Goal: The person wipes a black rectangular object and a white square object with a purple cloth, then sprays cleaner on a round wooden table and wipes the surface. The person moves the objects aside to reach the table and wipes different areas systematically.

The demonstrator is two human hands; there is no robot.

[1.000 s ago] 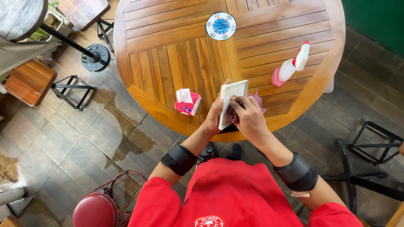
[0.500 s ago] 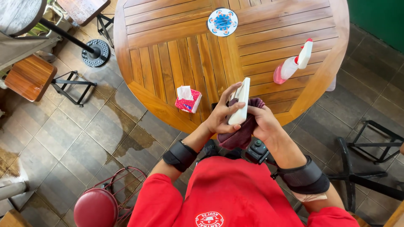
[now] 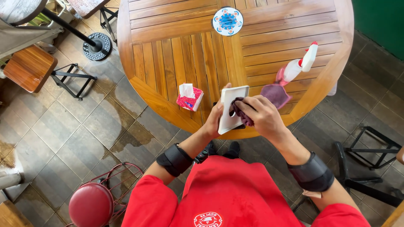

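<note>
One round wooden table fills twelve o'clock. At its six o'clock edge, left hand clamps a white card, right hand presses a purple cloth onto it. Spray bottle lies at two; red tissue box, tissue poking out, at nine.

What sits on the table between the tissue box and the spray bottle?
In the head view, the white board, held by the left hand and rubbed by the right hand with a purple cloth, sits between tissue box and spray bottle.

Both forearms raised forward, left hand gripping, right hand curled, fingers closed.
</note>
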